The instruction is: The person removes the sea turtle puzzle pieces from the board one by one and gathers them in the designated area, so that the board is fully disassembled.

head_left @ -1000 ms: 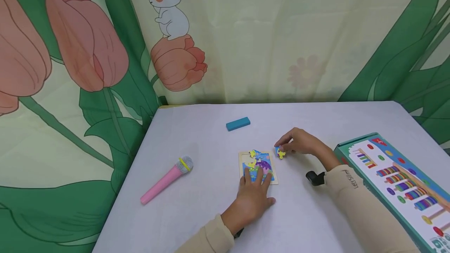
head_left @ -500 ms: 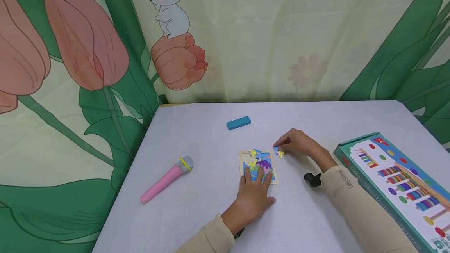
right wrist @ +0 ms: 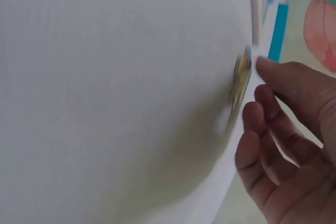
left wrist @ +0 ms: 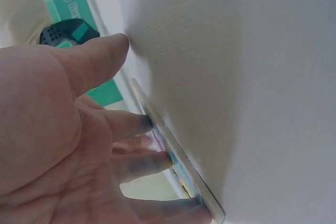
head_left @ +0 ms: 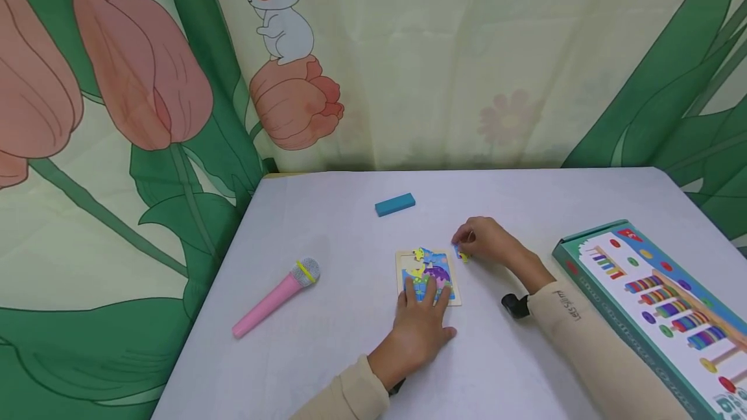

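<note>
A small wooden jigsaw puzzle [head_left: 400, 269] with a pale frame lies mid-table, its blue, purple and yellow picture partly filled in. My left hand [head_left: 417, 332] rests on its near part with straight, spread fingers; in the left wrist view the fingertips [left wrist: 164, 158] press on its face and the thumb stands off it. Just right of the frame, my right hand [head_left: 490, 238] pinches a blue and yellow puzzle piece [head_left: 463, 256], mostly covered by the fingers. The same piece [right wrist: 240, 80] looks blurred and tilted at the thumb tip in the right wrist view.
A teal block [head_left: 395, 205] lies beyond the puzzle. To the left is a pink toy microphone [head_left: 277, 300] with a grey head. A large green-edged toy box [head_left: 653, 303] lies on the right, beside the right forearm. A printed curtain [head_left: 420, 70] hangs behind the table.
The right hand has moved slightly left and nearer with the puzzle piece, turning so its fingers cover more of it. The left hand has stayed on the puzzle.
</note>
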### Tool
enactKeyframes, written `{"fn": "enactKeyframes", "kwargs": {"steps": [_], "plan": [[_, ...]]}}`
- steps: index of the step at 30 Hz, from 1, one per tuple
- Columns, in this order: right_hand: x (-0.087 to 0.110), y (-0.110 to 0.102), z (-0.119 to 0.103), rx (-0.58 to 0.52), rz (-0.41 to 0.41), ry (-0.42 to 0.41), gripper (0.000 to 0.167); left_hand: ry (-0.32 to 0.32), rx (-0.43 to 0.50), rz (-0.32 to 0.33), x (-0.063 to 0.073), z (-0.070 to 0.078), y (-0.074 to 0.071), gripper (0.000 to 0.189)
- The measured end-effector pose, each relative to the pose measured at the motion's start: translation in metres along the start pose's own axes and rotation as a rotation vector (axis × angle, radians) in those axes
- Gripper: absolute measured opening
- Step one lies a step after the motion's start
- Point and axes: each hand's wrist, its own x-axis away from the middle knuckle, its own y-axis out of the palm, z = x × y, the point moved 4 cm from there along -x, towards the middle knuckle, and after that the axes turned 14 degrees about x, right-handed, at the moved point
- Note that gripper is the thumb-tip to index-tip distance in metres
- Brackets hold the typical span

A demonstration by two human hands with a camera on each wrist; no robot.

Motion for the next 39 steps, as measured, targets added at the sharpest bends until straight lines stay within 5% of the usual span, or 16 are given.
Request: {"fn": "enactKeyframes", "kwargs": {"steps": [8, 17, 26, 30, 39], "plan": [[-0.006, 0.016, -0.038, -0.01, 0.0, -0.07, 0.025, 0.012, -0.034, 0.032, -0.001, 0.0, 0.0, 0.071], [-0.008, 0.023, -0.053, 0.035, -0.018, -0.131, 0.027, 0.02, -0.062, 0.048, 0.002, 0.001, -0.002, 0.07], [0.007, -0.008, -0.017, 0.049, 0.005, -0.158, 0.028, 0.008, -0.054, 0.006, -0.001, -0.001, 0.004, 0.07], [0.019, -0.019, 0.009, 0.064, -0.009, -0.1, 0.028, 0.0, -0.06, -0.009, 0.0, 0.0, 0.004, 0.071], [0.032, -0.025, 0.034, 0.115, -0.019, -0.091, 0.028, 0.0, -0.066, 0.001, 0.001, 0.001, 0.001, 0.072]]}}
